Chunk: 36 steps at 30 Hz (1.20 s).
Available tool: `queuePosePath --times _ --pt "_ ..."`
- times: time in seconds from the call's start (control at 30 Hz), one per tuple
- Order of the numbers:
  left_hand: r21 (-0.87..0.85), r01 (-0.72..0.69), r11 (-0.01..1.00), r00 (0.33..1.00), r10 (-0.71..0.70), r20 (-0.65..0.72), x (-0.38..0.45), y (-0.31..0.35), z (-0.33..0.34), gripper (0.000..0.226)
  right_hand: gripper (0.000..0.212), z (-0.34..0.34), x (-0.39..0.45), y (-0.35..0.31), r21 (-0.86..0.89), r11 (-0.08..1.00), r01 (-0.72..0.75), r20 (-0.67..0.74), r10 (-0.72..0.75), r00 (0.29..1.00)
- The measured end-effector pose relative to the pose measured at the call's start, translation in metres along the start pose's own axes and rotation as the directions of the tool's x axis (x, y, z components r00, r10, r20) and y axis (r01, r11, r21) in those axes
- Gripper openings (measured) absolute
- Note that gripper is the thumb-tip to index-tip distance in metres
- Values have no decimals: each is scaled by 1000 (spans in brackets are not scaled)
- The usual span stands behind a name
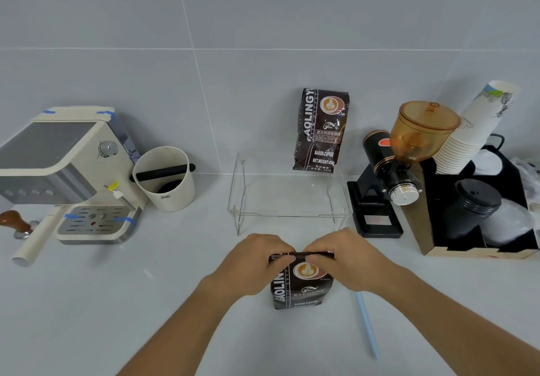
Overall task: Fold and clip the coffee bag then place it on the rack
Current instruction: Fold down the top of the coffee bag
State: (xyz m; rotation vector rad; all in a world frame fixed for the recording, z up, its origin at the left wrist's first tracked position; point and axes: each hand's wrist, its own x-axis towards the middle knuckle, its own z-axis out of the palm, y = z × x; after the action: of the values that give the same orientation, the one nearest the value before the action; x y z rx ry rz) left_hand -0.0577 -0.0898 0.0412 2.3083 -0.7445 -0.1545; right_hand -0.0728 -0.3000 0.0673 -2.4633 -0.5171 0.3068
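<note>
A dark brown coffee bag [301, 286] stands on the counter near the front, its top edge rolled down. My left hand [248, 264] pinches the left part of that folded top, and my right hand [347, 261] pinches the right part; their fingertips almost meet at the middle. A long pale blue clip bar [367, 324] lies flat on the counter just right of the bag. Behind my hands stands a clear acrylic rack [287, 197]. A second, identical coffee bag [321, 130] stands upright on the rack's back right, leaning against the wall.
An espresso machine [67, 171] and a cream knock box [165, 178] stand at the left, with a wooden-handled tamper [14, 223] beside them. A black grinder with an amber hopper [391, 171] and an organiser holding paper cups [473, 130] and lids fill the right.
</note>
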Motion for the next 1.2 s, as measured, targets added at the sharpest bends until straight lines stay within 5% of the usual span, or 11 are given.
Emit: queuePosePath --times 0.27,0.5,0.7,0.8,0.9,1.2 --pt "52 -58 997 991 51 127 -2 4 9 24 25 -3 -29 20 -41 997 60 48 -58 997" --pt "15 -52 999 999 52 13 2 0 -8 19 13 -12 -19 24 26 999 -21 -196 26 980" --pt "-7 -57 998 998 57 14 6 -2 -8 15 20 -18 -24 29 55 997 54 -119 -47 992" --pt "-29 -18 999 1000 18 -6 5 -6 -8 13 19 -21 -31 44 187 982 -32 -194 69 979" --pt "-86 29 996 999 -32 -28 2 -9 -8 10 19 -15 -38 82 116 974 -196 -266 221 938" --pt "-142 123 982 988 -135 -75 -8 -10 4 9 28 44 -78 180 -105 787 -608 -100 600 794"
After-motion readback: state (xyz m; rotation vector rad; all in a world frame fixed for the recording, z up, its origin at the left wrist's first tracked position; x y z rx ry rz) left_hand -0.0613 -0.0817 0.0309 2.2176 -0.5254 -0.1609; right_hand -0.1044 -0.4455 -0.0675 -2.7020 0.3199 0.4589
